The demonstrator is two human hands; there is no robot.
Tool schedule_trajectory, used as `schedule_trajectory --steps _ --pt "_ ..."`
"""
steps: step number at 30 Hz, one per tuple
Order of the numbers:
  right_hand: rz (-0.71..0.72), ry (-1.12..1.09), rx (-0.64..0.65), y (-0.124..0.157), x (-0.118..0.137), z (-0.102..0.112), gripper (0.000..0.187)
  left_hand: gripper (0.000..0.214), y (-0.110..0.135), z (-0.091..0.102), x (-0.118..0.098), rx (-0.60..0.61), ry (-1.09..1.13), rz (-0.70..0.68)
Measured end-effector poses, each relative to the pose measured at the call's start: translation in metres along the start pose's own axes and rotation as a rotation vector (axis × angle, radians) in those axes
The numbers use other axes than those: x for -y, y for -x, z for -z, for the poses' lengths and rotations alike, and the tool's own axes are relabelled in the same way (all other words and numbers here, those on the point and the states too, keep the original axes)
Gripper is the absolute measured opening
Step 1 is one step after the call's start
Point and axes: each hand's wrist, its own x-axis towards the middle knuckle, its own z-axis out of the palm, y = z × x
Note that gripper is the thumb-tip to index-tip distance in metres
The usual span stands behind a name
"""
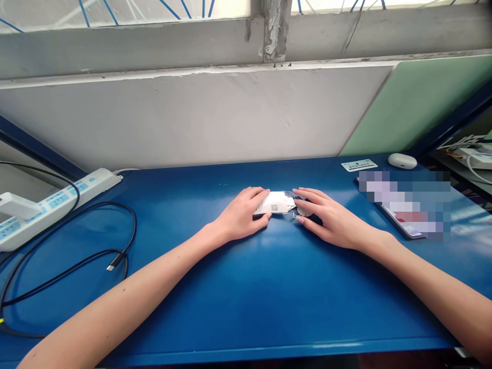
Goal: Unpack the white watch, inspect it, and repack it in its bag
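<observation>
A small white package (pixel 274 202) with a printed square code lies at the middle of the blue desk. Clear plastic (pixel 289 215) shows at its right end. My left hand (pixel 243 214) is closed on the package's left end, fingers along the far edge and thumb along the near edge. From the other side, my right hand (pixel 326 215) grips the plastic end between thumb and fingers, which are partly spread. A small pale rounded thing (pixel 303 210) shows under the right fingers; its kind is unclear.
On the left of the blue desk (pixel 246 307) lie a white power strip (pixel 94 183) and a looped black cable (pixel 134 225). A phone (pixel 403 225), partly pixelated, lies right of my hand. Behind it are a printed card (pixel 359 165) and a white earbud case (pixel 402 161).
</observation>
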Motion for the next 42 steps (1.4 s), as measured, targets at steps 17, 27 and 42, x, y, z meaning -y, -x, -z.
schedule_trajectory --steps 17,27,42 --pt "0.004 -0.057 0.039 -0.001 0.004 -0.002 0.045 0.051 -0.002 0.002 0.001 0.071 -0.027 -0.099" --pt "0.002 -0.093 0.106 0.000 0.006 -0.004 0.047 0.056 -0.003 0.005 -0.002 0.202 -0.135 -0.094" --pt "-0.280 -0.175 -0.103 -0.005 -0.015 0.001 0.037 0.051 0.001 -0.001 -0.002 0.167 -0.130 0.031"
